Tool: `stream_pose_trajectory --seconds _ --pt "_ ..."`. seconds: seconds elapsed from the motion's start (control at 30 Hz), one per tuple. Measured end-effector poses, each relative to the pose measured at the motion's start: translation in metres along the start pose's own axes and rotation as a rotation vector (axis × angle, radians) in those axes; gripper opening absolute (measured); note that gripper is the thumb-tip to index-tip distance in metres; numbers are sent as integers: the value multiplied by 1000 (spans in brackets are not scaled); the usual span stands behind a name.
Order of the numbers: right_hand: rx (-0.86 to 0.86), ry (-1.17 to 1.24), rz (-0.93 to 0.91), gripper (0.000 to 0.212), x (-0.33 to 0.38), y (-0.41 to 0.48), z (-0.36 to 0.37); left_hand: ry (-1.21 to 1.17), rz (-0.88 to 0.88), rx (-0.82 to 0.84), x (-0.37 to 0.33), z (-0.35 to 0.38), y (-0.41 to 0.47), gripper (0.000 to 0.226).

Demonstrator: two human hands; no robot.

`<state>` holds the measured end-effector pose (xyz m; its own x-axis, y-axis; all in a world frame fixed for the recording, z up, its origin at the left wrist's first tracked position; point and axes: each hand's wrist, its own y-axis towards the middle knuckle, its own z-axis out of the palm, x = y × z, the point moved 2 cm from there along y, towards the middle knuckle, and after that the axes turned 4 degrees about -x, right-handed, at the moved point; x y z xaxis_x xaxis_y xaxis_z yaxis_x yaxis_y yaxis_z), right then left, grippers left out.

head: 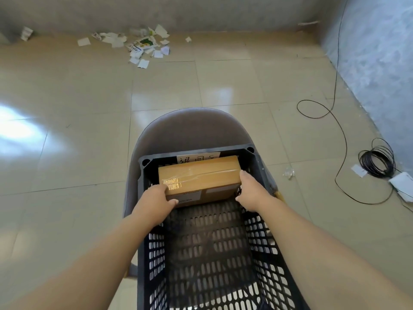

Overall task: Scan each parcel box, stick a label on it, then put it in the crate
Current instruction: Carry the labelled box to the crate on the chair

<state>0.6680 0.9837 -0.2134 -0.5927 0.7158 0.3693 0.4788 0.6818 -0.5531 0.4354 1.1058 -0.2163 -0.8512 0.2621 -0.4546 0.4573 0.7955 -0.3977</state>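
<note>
Two bare forearms are seen stretched forward over one black perforated crate [154,253], whose near end is cut off by the lower edge. At the crate's far end one brown parcel box [199,173] is held, with clear tape along its top; whether it rests on the crate floor cannot be told. Its near-left corner is gripped by the left hand [154,202], fingers curled on top and thumb laid on the front face. Its right end is held by the right hand [252,193], thumb pressed at the top edge, the other fingers hidden between box and crate wall. Two pale labels are borne on the front face, their print too small to be read. One white handwritten slip [197,158] on the far wall is half covered by the box. The crate is carried on one grey chair [190,128], mostly hidden beneath it. On the tiled floor to the right one black cable coil [376,162] is laid beside a white device [402,184] cut off by the edge. One heap of paper scraps [143,44] is scattered by the far wall
</note>
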Motion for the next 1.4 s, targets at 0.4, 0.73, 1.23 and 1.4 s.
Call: stream_pose_trajectory --seconds 0.4,0.73,1.23,1.4 --pt "-87 -227 -102 30 15 -89 -36 90 131 41 -5 -40 -51 34" --pt "-87 -144 146 42 22 -225 27 412 471 227 28 -49 -120 24" --pt "-211 135 648 47 5 -516 196 671 968 445 13 -12 -296 26" --pt "-269 246 808 47 -7 -626 254 741 1207 440 7 23 -393 33"
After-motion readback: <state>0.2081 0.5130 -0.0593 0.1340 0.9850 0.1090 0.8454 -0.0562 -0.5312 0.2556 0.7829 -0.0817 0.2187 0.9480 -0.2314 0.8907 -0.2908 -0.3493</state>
